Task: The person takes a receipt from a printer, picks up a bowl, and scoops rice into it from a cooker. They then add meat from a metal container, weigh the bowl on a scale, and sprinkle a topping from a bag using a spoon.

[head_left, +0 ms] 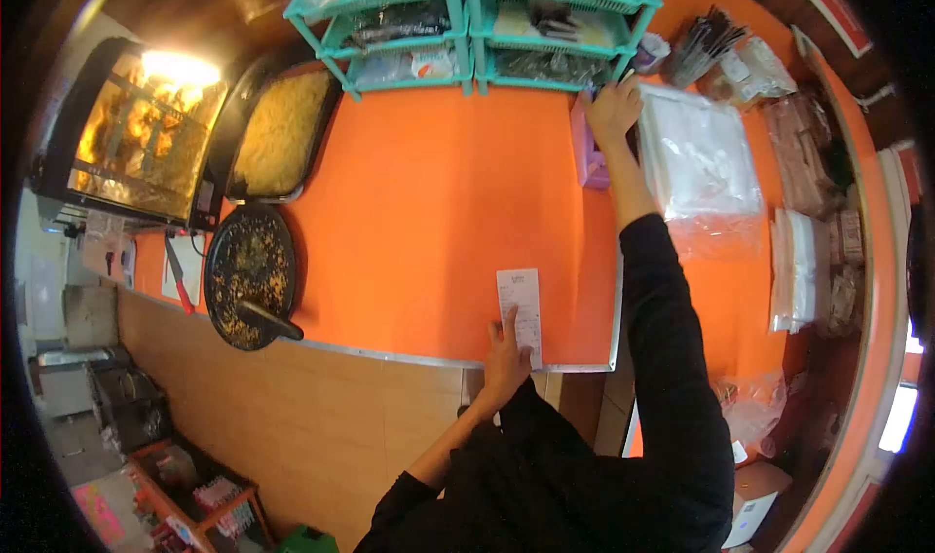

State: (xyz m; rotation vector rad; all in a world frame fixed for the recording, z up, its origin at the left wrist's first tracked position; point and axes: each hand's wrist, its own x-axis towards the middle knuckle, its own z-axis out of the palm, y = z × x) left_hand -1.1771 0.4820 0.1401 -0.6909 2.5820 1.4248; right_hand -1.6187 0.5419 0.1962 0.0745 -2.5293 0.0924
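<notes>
A white printed receipt lies near the front edge of the orange table. My left hand rests on its lower part, fingers spread. At the back right, my right hand is over a purple container, with its fingers closed round a small slim item whose tip shows above them; I cannot make out what it is. Just right of that hand lies a stack of clear plastic bags.
Green shelves stand at the back. On the left are a lit glass cabinet, a tray of yellow food, a black mortar with pestle and a red-handled knife. Skewer-like sticks stand at the back right.
</notes>
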